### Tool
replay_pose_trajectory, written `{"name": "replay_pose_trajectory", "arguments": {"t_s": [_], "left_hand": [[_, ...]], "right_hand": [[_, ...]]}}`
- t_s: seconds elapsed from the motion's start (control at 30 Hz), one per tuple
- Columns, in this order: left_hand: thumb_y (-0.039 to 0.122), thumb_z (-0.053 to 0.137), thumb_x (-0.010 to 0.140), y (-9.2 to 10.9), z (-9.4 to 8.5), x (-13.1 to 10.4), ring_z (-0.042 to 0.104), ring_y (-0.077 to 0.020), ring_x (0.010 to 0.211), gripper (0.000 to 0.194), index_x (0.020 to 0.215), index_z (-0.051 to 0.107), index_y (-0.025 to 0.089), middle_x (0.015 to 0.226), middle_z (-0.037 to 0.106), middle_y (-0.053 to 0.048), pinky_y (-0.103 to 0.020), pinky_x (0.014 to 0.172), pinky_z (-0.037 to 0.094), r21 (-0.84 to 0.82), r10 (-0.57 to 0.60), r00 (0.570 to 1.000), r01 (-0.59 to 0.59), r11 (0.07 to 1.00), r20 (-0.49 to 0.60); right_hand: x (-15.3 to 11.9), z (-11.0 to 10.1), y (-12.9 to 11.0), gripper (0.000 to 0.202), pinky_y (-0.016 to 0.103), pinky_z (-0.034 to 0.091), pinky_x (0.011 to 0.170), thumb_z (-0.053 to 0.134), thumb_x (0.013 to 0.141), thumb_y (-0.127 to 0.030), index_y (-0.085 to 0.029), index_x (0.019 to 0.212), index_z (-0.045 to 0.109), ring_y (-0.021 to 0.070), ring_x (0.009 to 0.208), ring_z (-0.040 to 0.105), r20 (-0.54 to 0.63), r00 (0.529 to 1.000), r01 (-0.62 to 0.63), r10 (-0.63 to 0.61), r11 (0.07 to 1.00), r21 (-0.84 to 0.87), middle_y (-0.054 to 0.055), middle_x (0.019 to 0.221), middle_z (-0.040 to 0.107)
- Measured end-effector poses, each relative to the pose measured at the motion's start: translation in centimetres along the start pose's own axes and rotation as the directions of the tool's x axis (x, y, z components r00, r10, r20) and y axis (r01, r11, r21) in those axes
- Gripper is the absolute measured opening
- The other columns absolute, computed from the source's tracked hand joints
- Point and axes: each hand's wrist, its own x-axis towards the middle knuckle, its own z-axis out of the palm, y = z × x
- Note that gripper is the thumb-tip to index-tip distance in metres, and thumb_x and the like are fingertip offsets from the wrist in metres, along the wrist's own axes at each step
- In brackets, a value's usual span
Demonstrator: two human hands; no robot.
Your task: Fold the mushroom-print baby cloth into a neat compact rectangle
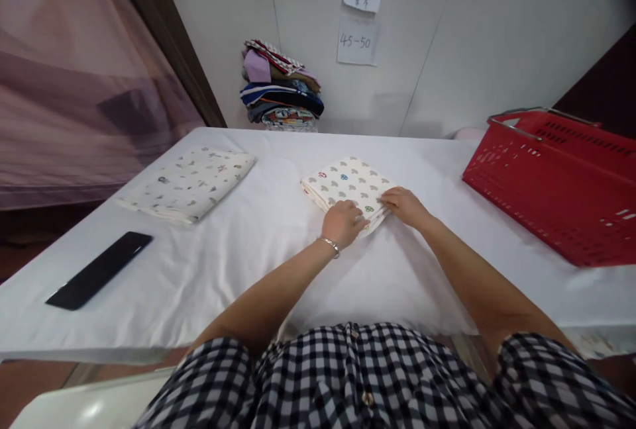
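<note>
Centrally, a folded cream cloth (352, 181) with small printed motifs lies on a white-covered tabletop (248, 283). The left hand (342, 224) rests on its near edge, fingers bent; whether it grips is unclear. The right hand (405, 206) seems to pinch the right corner between thumb and fingers. For a neat result, the left would best press lightly while the right evens the layers, edges flush, without dragging the loose white cover beneath, which could skew the fold.
</note>
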Motion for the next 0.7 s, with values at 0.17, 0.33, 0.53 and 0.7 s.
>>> {"name": "replay_pose_trajectory", "arguments": {"t_s": [0.17,0.33,0.53,0.7], "left_hand": [[0.032,0.053,0.084,0.9,1.2,1.1,0.052,-0.0199,0.091,0.02,0.081,0.069,0.021,0.089,0.062,-0.005,-0.03,0.074,0.043,0.145,-0.095,0.99,0.079,0.986,0.106],[0.023,0.046,0.087,1.5,1.0,0.9,0.053,-0.0188,0.086,0.023,0.078,0.067,0.018,0.086,0.061,-0.006,-0.03,0.071,0.041,0.208,-0.041,0.999,0.034,0.978,0.026],[0.022,0.045,0.087,1.8,2.4,-0.1,0.054,-0.0203,0.085,0.024,0.079,0.066,0.015,0.082,0.059,-0.008,-0.033,0.074,0.041,0.284,0.07,0.997,-0.073,0.956,0.023],[0.025,0.048,0.086,1.7,3.3,-1.2,0.053,-0.0223,0.089,0.023,0.077,0.066,0.014,0.081,0.059,-0.009,-0.037,0.078,0.04,0.31,0.156,0.987,-0.14,0.94,-0.028]], "right_hand": [[0.4,-0.1,0.2,0.022,0.036,0.04,0.091,0.048,0.085,-0.019,-0.02,0.089,0.07,0.0221,0.1,0.056,0.015,0.997,0.071,-0.07,0.994,-0.089,0.007,0.102,0.067],[-0.6,-0.3,-0.2,0.023,0.033,0.041,0.086,0.042,0.088,-0.016,-0.017,0.089,0.065,0.0215,0.097,0.056,-0.128,0.988,0.065,-0.08,0.991,-0.119,0.009,0.101,0.066],[-2.1,0.6,0.1,0.022,0.033,0.041,0.085,0.042,0.086,-0.015,-0.017,0.088,0.064,0.0216,0.098,0.057,-0.085,0.989,0.104,-0.118,0.983,-0.149,0.009,0.1,0.066],[-1.3,0.7,-1.7,0.025,0.034,0.042,0.085,0.044,0.08,-0.012,-0.018,0.089,0.066,0.0214,0.093,0.059,-0.074,0.995,0.054,-0.064,0.991,-0.126,0.007,0.097,0.068]]}}
